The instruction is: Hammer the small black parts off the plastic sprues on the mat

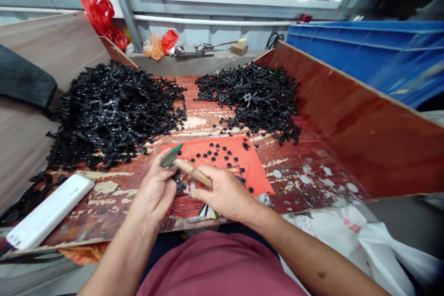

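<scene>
A: What is held in the hands?
B: A hammer (pixel 194 174) is gripped by its wooden handle in the right hand (pixel 224 189); the fingers of the left hand (pixel 157 189) are bent beside its green head, and whether anything is pinched there cannot be told
A: And around them?
B: A black part (pixel 179 188) is seen by the left fingertips, above an orange cloth (pixel 262 182) strewn with small black pieces. Beyond, 2 heaps of black parts (pixel 107 111) are piled on the worn red table (pixel 308 143), walled at the right by a board (pixel 347 120), with a blue crate (pixel 360 55) behind
A: What is blocked?
B: The left fingertips are partly covered by the hammer head, and the cloth's print by both hands
A: Any writing?
B: Yellow letters are printed on the cloth, too small to be read surely; print on the white bag (pixel 322 240) cannot be read
</scene>
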The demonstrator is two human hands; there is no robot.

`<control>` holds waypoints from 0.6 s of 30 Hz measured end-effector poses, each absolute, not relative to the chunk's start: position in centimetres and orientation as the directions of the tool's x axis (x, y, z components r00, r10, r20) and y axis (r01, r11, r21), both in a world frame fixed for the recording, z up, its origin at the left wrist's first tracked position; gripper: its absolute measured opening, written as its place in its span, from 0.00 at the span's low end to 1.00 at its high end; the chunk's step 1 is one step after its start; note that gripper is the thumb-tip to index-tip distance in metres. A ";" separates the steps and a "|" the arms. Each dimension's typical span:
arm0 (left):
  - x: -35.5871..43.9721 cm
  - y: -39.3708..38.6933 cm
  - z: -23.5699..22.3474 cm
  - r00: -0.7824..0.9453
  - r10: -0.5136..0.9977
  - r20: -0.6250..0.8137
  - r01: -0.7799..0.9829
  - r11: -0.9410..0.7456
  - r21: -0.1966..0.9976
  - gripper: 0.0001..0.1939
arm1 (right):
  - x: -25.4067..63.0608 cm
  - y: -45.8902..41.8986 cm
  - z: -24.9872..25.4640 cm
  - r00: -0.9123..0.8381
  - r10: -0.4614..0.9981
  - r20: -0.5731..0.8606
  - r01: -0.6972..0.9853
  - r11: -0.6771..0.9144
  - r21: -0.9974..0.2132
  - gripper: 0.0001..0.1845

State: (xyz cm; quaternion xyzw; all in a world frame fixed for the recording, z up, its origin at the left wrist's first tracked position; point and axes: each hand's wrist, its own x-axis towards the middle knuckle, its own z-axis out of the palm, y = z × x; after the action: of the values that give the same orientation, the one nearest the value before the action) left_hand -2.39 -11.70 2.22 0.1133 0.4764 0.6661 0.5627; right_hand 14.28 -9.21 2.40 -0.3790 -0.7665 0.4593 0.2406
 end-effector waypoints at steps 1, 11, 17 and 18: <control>-1.7 -11.6 2.1 -0.360 0.846 -0.394 -0.643 0.082 0.762 0.24 | 14.0 -9.4 2.2 -0.598 0.801 0.019 0.361 0.291 -0.886 0.13; -5.8 -14.7 3.6 -0.367 0.928 -0.066 0.656 0.309 0.689 0.23 | 14.6 -7.6 2.2 -0.539 0.842 -0.028 0.206 0.099 -0.974 0.06; -4.5 -14.1 4.0 -0.105 0.972 -0.209 0.217 0.227 0.949 0.30 | 14.6 -8.0 3.5 -0.580 0.814 0.040 0.156 0.159 -0.975 0.07; -4.1 -13.9 3.8 -0.074 0.962 -0.262 0.091 0.268 0.959 0.31 | 14.7 -8.0 3.7 -0.577 0.815 0.056 0.173 0.189 -0.967 0.07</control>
State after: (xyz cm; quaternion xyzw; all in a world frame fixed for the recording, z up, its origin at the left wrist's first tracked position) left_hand -4.08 -13.92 3.83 0.4375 0.6020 0.4180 0.5210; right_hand 14.68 -7.97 3.70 -0.3479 -0.7099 0.5335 0.3006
